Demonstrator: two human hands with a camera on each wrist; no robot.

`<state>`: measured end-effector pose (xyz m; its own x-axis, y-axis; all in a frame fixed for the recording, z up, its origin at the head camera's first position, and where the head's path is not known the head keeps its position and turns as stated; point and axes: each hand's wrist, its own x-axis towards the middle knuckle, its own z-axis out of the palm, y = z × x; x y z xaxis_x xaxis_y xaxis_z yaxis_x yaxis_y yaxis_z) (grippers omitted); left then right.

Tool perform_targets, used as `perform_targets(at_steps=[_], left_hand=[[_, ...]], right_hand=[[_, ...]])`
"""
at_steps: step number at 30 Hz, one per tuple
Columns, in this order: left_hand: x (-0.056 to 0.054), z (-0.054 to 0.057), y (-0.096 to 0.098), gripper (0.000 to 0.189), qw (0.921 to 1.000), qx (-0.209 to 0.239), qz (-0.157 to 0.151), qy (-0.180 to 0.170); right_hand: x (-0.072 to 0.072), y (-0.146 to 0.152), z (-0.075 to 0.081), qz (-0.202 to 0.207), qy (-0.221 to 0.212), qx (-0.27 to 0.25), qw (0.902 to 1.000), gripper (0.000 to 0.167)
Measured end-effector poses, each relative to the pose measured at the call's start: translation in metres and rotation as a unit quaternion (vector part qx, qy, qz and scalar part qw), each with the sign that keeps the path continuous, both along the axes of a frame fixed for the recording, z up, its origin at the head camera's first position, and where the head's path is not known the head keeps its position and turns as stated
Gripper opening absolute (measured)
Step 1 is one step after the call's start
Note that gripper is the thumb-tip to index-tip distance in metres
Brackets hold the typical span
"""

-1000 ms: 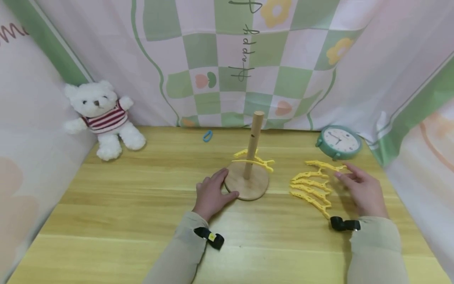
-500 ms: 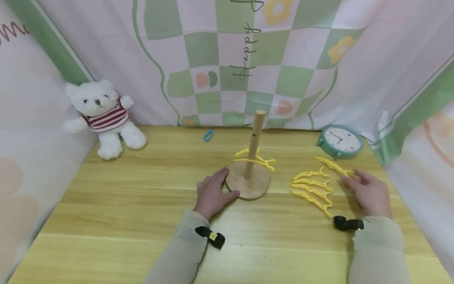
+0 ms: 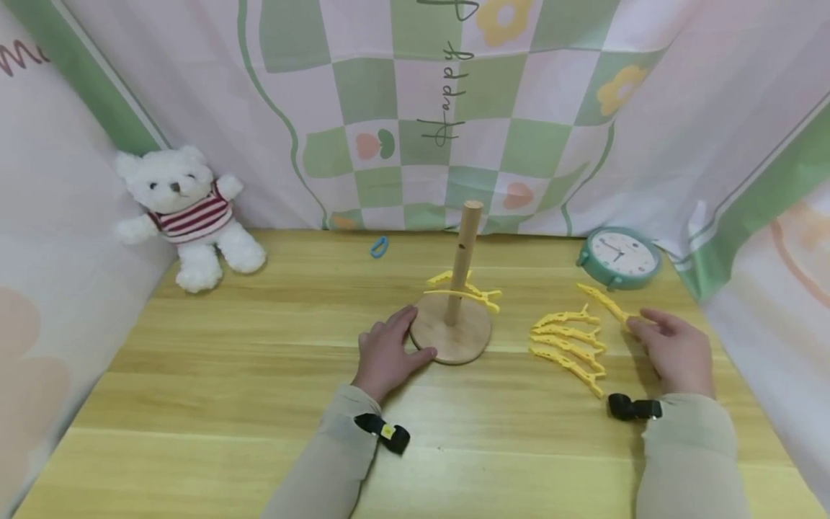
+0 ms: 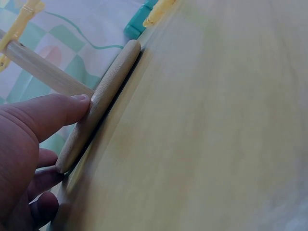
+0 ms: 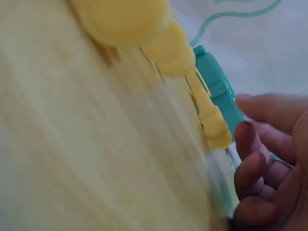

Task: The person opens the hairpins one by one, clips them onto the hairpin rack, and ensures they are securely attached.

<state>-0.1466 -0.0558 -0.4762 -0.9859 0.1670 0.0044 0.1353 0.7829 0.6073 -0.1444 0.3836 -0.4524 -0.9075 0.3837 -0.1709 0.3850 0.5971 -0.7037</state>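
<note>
In the head view, my left hand (image 3: 389,353) holds the round base (image 3: 454,339) of a wooden post stand. The left wrist view shows the thumb on top of the base and fingers at its rim. A yellow hair clip (image 3: 476,295) sits around the lower part of the upright post (image 3: 465,241). On the right, my right hand (image 3: 677,353) pinches the near end of another yellow hair clip (image 3: 601,300), whose tip points away to the left. Several matching hair clips (image 3: 567,344) lie in a fan beside that hand. Its exact contact is unclear in the right wrist view.
A teal alarm clock (image 3: 619,257) lies at the back right, beyond the right hand. A small blue ring-shaped piece (image 3: 379,246) is near the back edge. At the back left sits a white teddy bear (image 3: 191,216). Printed curtains (image 3: 363,86) enclose the wooden table (image 3: 227,396).
My right hand has drawn one hair clip rightward from the fan and turned it, so its tip now points more toward the back. The left hand has stayed on the base.
</note>
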Motion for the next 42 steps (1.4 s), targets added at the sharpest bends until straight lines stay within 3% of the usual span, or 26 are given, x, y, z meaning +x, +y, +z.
perform_targets(at_steps=[8,20,36,42], left_hand=[[0.000,0.001,0.000,0.083,1.0000,-0.001,-0.001,0.004],[0.001,0.003,0.000,0.082,1.0000,-0.003,-0.001,0.007],[0.000,0.001,0.002,0.083,1.0000,0.001,0.001,0.005],[0.001,0.003,0.002,0.082,1.0000,0.002,0.001,0.003]], right_hand=[[0.002,-0.024,0.021,0.046,0.042,0.003,0.9980,0.069],[0.003,-0.060,0.047,0.071,0.104,-0.021,0.9918,0.060],[0.004,-0.126,0.052,0.158,0.145,-0.136,0.9674,0.046],[0.009,-0.150,0.056,0.209,0.150,-0.175,0.9505,0.049]])
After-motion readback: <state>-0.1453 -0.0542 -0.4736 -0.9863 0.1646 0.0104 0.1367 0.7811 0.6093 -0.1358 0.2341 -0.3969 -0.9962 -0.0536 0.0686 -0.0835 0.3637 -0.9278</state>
